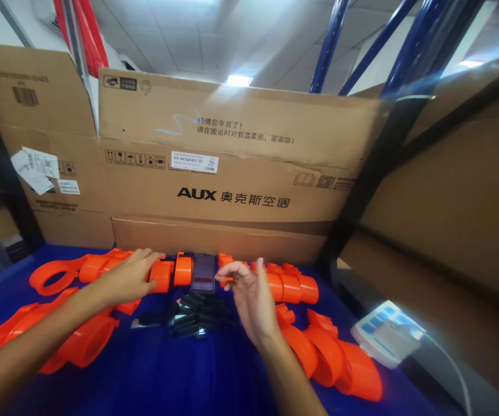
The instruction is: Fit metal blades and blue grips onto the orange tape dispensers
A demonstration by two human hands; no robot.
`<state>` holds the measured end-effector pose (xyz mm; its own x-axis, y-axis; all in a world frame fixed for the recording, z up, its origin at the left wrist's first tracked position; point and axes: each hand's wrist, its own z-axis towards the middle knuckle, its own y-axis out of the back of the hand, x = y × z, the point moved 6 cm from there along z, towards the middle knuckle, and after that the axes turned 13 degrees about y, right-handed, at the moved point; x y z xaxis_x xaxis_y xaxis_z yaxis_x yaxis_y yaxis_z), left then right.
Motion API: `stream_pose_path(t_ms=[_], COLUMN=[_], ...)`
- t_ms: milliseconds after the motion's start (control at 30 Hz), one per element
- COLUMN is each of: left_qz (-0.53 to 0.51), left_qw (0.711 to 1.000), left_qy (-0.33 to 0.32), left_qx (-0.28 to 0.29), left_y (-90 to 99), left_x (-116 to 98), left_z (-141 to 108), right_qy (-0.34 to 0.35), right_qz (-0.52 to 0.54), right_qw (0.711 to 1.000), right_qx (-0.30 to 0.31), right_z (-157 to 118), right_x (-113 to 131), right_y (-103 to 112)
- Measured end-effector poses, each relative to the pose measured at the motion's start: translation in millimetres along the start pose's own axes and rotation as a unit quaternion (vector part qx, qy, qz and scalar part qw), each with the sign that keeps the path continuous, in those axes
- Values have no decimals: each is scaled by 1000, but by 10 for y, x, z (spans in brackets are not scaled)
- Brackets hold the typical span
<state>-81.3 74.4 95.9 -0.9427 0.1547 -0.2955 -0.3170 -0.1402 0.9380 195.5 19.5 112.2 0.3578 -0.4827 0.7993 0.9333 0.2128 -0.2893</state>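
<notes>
My left hand (pixel 134 276) reaches over the row of orange plastic parts (pixel 94 268) at the back left. Its fingers are slightly spread and touch or hover by an orange piece (pixel 161 276); a firm hold does not show. My right hand (pixel 252 303) is raised, palm turned inward, with thumb and fingers apart and nothing held. It is beside the orange parts (pixel 290 287) at the back right. Between the hands lies a dark phone (pixel 203 273), with another orange piece (pixel 183 270) at its left. A pile of black pieces (pixel 195 315) sits in front of the phone.
Larger orange parts lie at the front left (pixel 82 341) and front right (pixel 340 361) on the blue surface (pixel 180 375). A cardboard box wall (pixel 145 196) stands behind. At right are a white power strip (pixel 386 335) with a cable and a dark rack post (pixel 362 185).
</notes>
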Motion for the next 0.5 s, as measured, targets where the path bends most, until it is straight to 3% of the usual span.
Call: stream_pose_path(t_ms=[100,267,400,500], left_qz=[31,60,40,25], left_qw=[999,997,998,999], left_qy=[-35,1,3,6], left_qx=[25,57,50,43], left_y=[85,-146,-278,-249], left_x=[106,400,421,381], left_z=[13,94,128,125], right_qy=[6,6,7,6], right_qz=[0,-4,-6,-6], right_qw=[1000,1000,1000,1000], right_qx=[-7,-8,-11,-14], right_z=[13,12,4,1], right_x=[-13,-21,-21,-29], right_y=[31,41,39,43])
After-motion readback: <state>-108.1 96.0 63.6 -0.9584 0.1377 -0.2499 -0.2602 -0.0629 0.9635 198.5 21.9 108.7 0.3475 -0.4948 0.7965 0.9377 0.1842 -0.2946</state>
